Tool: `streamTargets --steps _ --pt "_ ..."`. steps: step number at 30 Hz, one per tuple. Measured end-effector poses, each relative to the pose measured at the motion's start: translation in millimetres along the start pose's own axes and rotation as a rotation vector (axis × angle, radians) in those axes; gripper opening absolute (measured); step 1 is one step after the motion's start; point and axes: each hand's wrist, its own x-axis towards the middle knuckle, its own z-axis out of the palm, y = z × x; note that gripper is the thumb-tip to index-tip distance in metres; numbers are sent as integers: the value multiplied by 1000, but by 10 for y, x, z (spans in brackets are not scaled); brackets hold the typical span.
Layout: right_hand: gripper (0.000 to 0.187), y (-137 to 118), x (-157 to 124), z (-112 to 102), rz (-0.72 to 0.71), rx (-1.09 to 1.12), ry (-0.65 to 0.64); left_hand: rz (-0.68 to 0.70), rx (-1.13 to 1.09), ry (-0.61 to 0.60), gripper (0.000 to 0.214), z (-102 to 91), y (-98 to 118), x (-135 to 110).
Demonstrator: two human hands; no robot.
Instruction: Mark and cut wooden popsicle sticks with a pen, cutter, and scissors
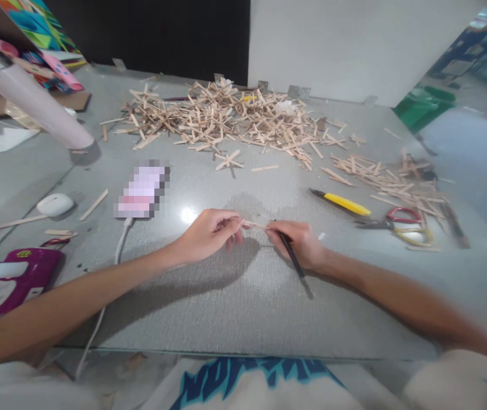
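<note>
My left hand (212,232) is closed in a pinch on one end of a thin wooden stick (255,225), held just above the grey table (247,302). My right hand (298,241) is closed around a black pencil (291,255) whose tip meets the stick's other end. The two hands sit close together at the table's middle. A big heap of wooden sticks (230,117) lies at the far side.
A yellow utility knife (342,203) and red-handled scissors (401,223) lie to the right, beside a smaller stick pile (391,179). A phone (143,191) on a white cable, a white mouse (55,204), a purple packet (15,279) and a pink tube (38,105) stand left.
</note>
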Motion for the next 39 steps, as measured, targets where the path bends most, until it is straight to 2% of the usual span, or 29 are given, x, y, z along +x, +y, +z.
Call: streamTargets --steps 8,12,14,18,22,24,26,27,29,31,33,35,37,39 --pt "25 -21 -26 -51 44 -27 -59 -110 -106 -22 40 8 42 8" --pt "27 14 -51 -40 157 -119 31 -121 -101 -21 40 6 42 3" --pt "26 45 -37 -43 142 -177 31 -135 -30 -36 41 5 49 2" --pt "36 89 78 -133 78 -372 -119 -58 306 -43 45 29 37 7" --pt "59 155 265 -455 300 -646 -224 22 673 -29 30 95 -36 6" --pt "51 261 319 -713 408 -793 -314 6 822 -28 25 126 -74 0" --pt "29 425 306 -992 462 -857 -373 -3 929 -32 27 148 -96 -12" --pt "23 519 273 -1121 504 -919 -456 13 967 -28 27 156 -98 -22" --pt "21 704 176 -1328 622 -996 -573 91 1015 -7 25 173 -84 -56" --pt "26 841 75 -1457 681 -1010 -604 201 1039 10 23 203 -49 -120" --pt "28 888 13 -1527 646 -980 -522 299 1050 8 23 256 -8 -215" --pt "19 823 14 -1580 524 -892 -354 366 1053 0 24 328 18 -325" --pt "7 650 73 -1637 375 -768 -156 406 1047 11 30 407 17 -422" --pt "12 409 164 -1689 276 -679 -4 430 1046 23 35 477 -10 -482"
